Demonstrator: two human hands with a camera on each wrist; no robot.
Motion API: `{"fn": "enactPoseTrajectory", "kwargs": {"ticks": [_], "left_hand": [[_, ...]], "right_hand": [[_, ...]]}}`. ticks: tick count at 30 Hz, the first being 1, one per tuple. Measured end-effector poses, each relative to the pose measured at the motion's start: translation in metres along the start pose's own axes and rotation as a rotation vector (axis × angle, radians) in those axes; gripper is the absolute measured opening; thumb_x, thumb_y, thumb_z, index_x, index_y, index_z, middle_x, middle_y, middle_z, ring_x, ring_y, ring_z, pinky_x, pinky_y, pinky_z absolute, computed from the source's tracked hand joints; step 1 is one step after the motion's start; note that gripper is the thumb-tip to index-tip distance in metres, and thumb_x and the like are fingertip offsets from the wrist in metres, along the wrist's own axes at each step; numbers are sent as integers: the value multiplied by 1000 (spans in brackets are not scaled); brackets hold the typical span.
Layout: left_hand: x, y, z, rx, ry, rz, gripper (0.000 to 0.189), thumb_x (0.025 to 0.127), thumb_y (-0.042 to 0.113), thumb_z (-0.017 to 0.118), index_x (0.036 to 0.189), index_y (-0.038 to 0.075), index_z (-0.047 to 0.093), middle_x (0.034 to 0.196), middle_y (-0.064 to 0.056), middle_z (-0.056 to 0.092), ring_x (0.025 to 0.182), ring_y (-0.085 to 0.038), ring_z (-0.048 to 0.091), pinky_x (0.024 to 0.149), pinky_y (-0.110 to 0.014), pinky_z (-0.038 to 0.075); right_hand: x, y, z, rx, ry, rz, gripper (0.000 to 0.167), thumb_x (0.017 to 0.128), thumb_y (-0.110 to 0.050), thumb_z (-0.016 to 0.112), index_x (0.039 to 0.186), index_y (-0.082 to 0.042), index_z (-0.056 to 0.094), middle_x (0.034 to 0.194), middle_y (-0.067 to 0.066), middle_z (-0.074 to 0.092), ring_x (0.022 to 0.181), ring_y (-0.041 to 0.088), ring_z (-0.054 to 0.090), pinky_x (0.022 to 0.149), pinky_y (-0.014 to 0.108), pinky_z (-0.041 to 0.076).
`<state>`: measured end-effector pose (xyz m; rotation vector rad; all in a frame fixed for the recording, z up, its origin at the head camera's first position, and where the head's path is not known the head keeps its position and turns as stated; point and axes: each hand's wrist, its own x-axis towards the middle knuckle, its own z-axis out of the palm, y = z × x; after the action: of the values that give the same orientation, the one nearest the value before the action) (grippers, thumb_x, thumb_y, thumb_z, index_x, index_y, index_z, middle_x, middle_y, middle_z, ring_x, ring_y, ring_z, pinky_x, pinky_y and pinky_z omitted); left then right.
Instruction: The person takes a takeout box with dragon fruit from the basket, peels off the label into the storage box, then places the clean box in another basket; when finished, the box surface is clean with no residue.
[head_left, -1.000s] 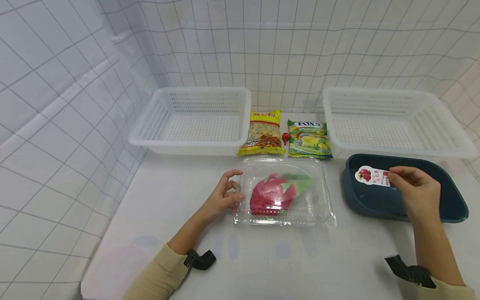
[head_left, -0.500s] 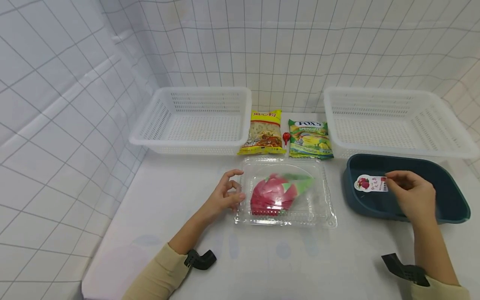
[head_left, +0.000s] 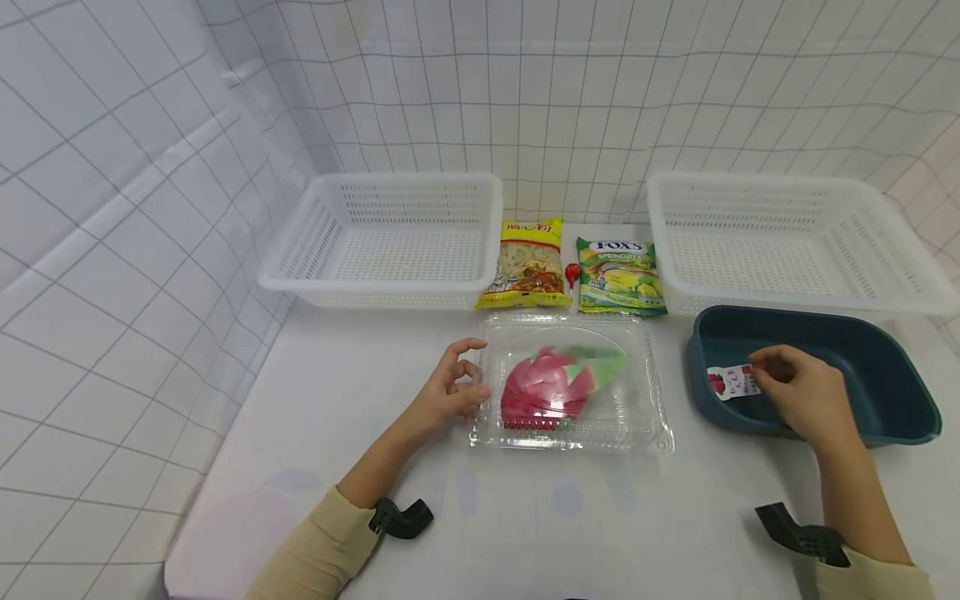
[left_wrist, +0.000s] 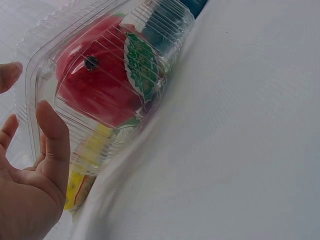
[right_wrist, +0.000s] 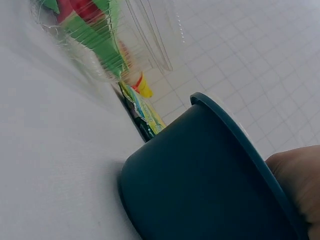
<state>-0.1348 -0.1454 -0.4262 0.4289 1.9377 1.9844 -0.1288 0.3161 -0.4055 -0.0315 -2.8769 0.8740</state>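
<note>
A white label (head_left: 733, 382) with a red fruit print hangs inside the dark teal basin (head_left: 810, 327). My right hand (head_left: 808, 396) pinches its right end between thumb and fingers; in the right wrist view the basin wall (right_wrist: 200, 175) hides the fingertips. A clear hinged plastic box (head_left: 641, 358) lies on the table with a pink and green toy dragon fruit (head_left: 547, 387) inside. At the box's left edge rests my left hand (head_left: 450, 390), fingers loosely bent. In the left wrist view its thumb (left_wrist: 54, 135) overlaps the box's side.
Two white slotted baskets, left (head_left: 375, 292) and right (head_left: 795, 300), stand along the back. Between them lie a yellow food packet (head_left: 528, 262), a red wrapped lollipop (head_left: 572, 275) and a green FOX'S candy bag (head_left: 621, 277). A gridded cloth (head_left: 570, 92) hangs behind.
My right hand has moved left and slightly down in the basin, carrying the label lower, and the label has tilted. My left hand and the plastic box have stayed put.
</note>
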Motion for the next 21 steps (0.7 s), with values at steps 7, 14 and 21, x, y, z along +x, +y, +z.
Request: {"fn": "enactPoseTrajectory", "kwargs": {"ticks": [7, 14, 21], "left_hand": [[0, 1, 1, 2, 3, -4, 67, 90, 17, 66, 144, 13, 26, 95, -10, 44, 60, -10, 51, 55, -21, 48], [1, 0, 0, 11, 3, 2, 67, 90, 19, 66, 144, 13, 27, 95, -10, 44, 59, -10, 51, 55, -21, 48], [1, -1, 0, 19, -8, 11, 66, 91, 19, 66, 147, 12, 32, 98, -10, 44, 58, -9, 50, 55, -21, 48]], "right_hand": [[0, -1, 2, -20, -20, -8, 21, 95, -13, 62, 109, 3, 64, 100, 25, 68, 89, 40, 63, 64, 39, 46], [-1, -2, 2, -25, -28, 11, 33, 96, -18, 60, 118, 7, 57, 106, 30, 64, 97, 46, 60, 75, 58, 45], [-2, -2, 1, 0, -37, 64, 40, 98, -25, 58, 121, 7, 56, 115, 33, 60, 106, 50, 51, 76, 59, 45]]}}
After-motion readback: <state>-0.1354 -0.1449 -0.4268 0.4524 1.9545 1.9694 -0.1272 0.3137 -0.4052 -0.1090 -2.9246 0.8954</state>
